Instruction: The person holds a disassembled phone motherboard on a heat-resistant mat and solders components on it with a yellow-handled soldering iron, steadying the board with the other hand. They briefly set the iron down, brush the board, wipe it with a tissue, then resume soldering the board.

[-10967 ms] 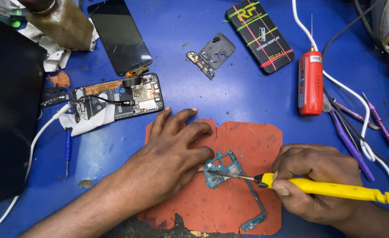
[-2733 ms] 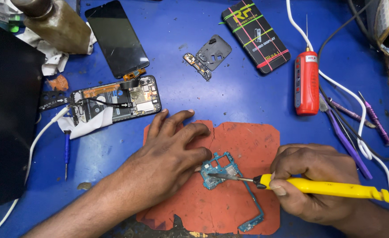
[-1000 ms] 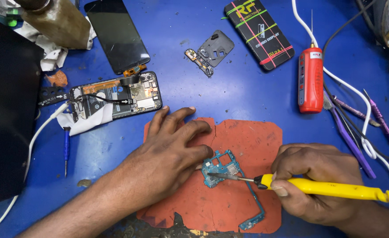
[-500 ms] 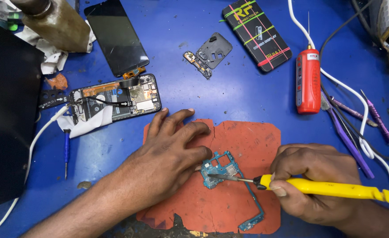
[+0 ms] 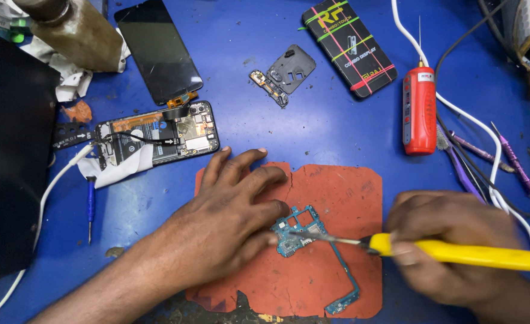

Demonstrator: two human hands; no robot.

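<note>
Blue and scuffed, the counter (image 5: 313,138) carries a worn orange-red work mat (image 5: 337,198) near its front edge. On the mat lies a small blue-green circuit board (image 5: 298,231) with a thin strip of the same board running down toward the mat's lower edge. The left hand (image 5: 229,222) rests flat on the mat, fingers spread, its thumb and forefinger tips pressing the board's left side to pin it down; nothing is closed in its grip. The right hand (image 5: 451,246), slightly blurred, is wrapped around a yellow-handled tool (image 5: 457,253) whose thin metal tip reaches left and touches the middle of the board. The two hands stay apart, with the board between them.

Behind the left hand sits an opened phone body (image 5: 157,138) with its inner parts exposed, lying partly on a white cloth, and beyond it a dark phone screen (image 5: 157,51) lies flat. A small grey cover plate (image 5: 290,69) and a narrow part sit just beside each other near the middle of the counter. Farther right lies a black box with coloured stripes (image 5: 349,45), then a red cylindrical tool (image 5: 419,108) with a white cable (image 5: 469,120) running past it. Purple-handled tools (image 5: 514,165) lie near the right edge, and a small blue screwdriver (image 5: 90,204) lies to the left of the mat.
</note>
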